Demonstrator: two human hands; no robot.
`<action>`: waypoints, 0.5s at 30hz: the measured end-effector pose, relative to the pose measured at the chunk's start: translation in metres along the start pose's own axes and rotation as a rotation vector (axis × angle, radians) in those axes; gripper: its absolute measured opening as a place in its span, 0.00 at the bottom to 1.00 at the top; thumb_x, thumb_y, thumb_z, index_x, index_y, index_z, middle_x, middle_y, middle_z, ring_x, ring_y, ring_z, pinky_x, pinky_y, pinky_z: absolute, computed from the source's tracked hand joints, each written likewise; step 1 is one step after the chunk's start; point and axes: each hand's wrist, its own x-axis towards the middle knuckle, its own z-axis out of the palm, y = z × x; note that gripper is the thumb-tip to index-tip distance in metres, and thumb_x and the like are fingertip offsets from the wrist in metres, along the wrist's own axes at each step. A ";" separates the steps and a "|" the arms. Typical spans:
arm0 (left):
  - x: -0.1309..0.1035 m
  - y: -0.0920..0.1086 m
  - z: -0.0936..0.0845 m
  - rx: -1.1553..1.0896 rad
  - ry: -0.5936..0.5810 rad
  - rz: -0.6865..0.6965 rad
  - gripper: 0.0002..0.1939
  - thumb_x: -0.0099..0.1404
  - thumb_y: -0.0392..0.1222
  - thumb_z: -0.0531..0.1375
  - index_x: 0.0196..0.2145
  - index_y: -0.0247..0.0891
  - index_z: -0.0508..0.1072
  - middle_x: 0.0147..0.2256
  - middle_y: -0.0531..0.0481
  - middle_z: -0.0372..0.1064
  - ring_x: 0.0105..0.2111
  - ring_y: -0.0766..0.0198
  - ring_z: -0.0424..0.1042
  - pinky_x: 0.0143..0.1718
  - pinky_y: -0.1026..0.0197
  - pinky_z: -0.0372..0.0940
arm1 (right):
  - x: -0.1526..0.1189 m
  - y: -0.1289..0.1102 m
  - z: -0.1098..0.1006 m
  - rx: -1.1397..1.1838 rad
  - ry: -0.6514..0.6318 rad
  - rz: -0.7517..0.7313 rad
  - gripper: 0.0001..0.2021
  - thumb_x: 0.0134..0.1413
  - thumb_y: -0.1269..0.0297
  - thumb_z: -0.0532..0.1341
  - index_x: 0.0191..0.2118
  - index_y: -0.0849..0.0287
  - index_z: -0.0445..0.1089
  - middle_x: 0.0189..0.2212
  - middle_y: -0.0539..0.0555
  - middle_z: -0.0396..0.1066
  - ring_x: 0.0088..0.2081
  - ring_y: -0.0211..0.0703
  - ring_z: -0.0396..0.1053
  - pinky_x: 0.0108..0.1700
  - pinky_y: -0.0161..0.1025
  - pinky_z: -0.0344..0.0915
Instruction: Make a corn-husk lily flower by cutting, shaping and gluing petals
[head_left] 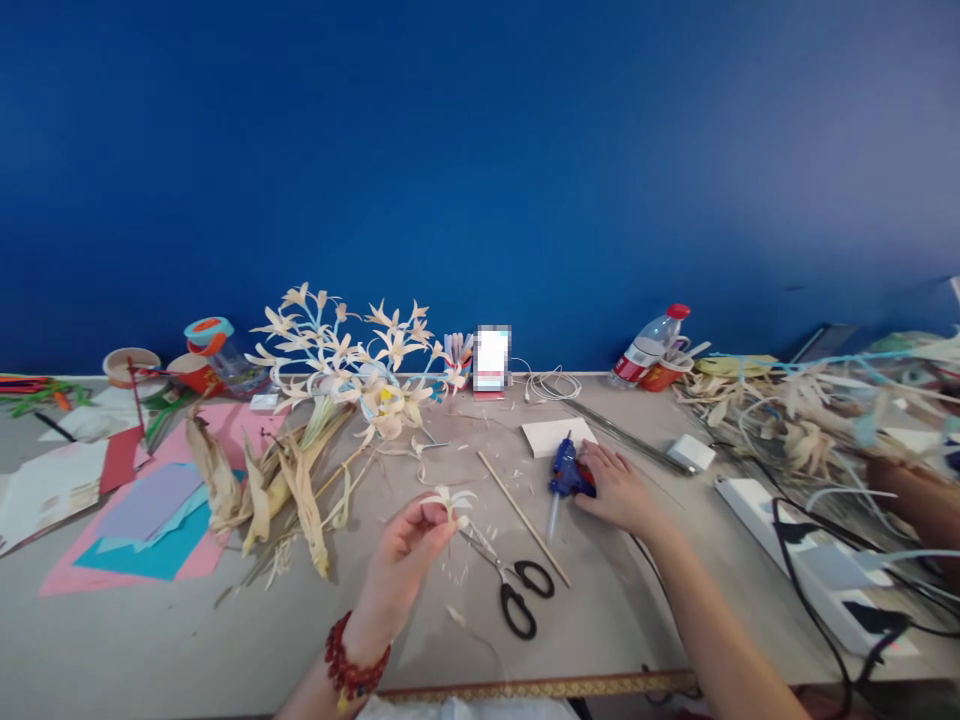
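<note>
Between the thumb and fingers of my left hand [412, 548] is a small pale husk flower [448, 500], its petals spread upward. My right hand [615, 487] rests on the blue glue gun [564, 470], fingers over its handle; the gun lies on the table with a clear glue stick poking out toward me. Black-handled scissors [517, 590] lie open just right of my left hand. A thin wooden stick [525, 518] lies between the scissors and the glue gun. A white card [551, 436] is partly under the gun.
Husk flowers [390, 350] on blue stems stand behind my left hand. Dried husks [304, 500] and coloured paper [142, 510] lie left. A bottle [649, 350], power strip [795, 560] with cables and another person's hand [907, 500] are at right.
</note>
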 end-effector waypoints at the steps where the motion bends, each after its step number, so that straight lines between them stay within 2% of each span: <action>1: 0.000 0.000 -0.001 -0.005 0.007 0.002 0.10 0.57 0.44 0.68 0.28 0.38 0.71 0.30 0.52 0.67 0.37 0.62 0.69 0.40 0.62 0.63 | 0.002 0.001 -0.001 0.012 -0.012 -0.012 0.21 0.42 0.62 0.60 0.46 0.59 0.70 0.62 0.68 0.61 0.62 0.66 0.58 0.62 0.61 0.50; 6: 0.002 0.003 -0.001 -0.021 0.012 0.015 0.09 0.58 0.43 0.67 0.28 0.38 0.72 0.31 0.51 0.67 0.37 0.62 0.68 0.41 0.62 0.63 | -0.001 0.010 -0.009 0.101 -0.041 -0.064 0.18 0.44 0.62 0.59 0.43 0.61 0.71 0.58 0.68 0.66 0.57 0.65 0.65 0.60 0.62 0.53; 9: 0.003 0.005 0.003 -0.011 0.011 -0.002 0.10 0.57 0.44 0.68 0.28 0.37 0.71 0.30 0.51 0.67 0.36 0.62 0.68 0.40 0.62 0.63 | -0.010 0.016 -0.019 0.196 -0.048 -0.087 0.19 0.48 0.61 0.58 0.46 0.60 0.70 0.52 0.66 0.71 0.51 0.60 0.71 0.55 0.55 0.63; 11: 0.004 0.005 0.007 0.002 0.002 -0.003 0.11 0.57 0.44 0.67 0.28 0.37 0.71 0.30 0.51 0.66 0.35 0.63 0.67 0.39 0.62 0.63 | -0.018 0.013 -0.029 0.425 -0.040 -0.085 0.18 0.50 0.59 0.58 0.47 0.58 0.70 0.48 0.63 0.74 0.46 0.57 0.73 0.49 0.50 0.68; 13: 0.006 0.004 0.010 0.032 -0.003 0.017 0.10 0.57 0.44 0.67 0.28 0.37 0.70 0.31 0.51 0.66 0.34 0.64 0.66 0.39 0.63 0.62 | -0.028 0.001 -0.037 0.790 -0.014 -0.053 0.18 0.51 0.55 0.60 0.46 0.56 0.71 0.43 0.60 0.75 0.42 0.56 0.73 0.43 0.48 0.69; 15: 0.008 0.004 0.012 0.086 0.006 0.064 0.10 0.58 0.44 0.66 0.27 0.37 0.70 0.31 0.51 0.65 0.34 0.65 0.65 0.39 0.63 0.61 | -0.041 -0.018 -0.041 1.095 -0.007 0.020 0.19 0.51 0.50 0.61 0.46 0.54 0.71 0.32 0.57 0.75 0.30 0.50 0.72 0.32 0.44 0.68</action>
